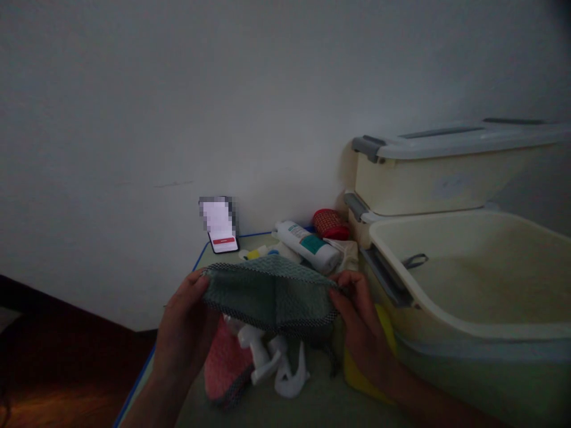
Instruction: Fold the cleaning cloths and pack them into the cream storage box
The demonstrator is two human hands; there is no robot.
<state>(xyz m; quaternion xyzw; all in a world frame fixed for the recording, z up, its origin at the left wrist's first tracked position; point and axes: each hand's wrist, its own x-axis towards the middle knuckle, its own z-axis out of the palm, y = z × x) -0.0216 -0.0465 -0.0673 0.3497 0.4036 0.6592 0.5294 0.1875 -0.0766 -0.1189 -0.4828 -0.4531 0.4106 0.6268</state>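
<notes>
A green cleaning cloth (267, 291) with a black-and-white edging is stretched between my two hands above the table. My left hand (182, 321) pinches its left end, and my right hand (361, 321) grips the right end. A crease runs down the cloth's middle. Below it lie a pink cloth (225, 362) with a dark edging and white plastic spray heads (289, 371), partly hidden by the green cloth. Something flat and yellow (386, 324) shows behind my right wrist.
A white bottle (307, 245) with a teal label lies beside a red woven item (330, 223). A phone (220, 223) leans on the wall at the table's back left. Right of me stand an open cream bin (446, 330) and a lidded box (437, 184) behind it.
</notes>
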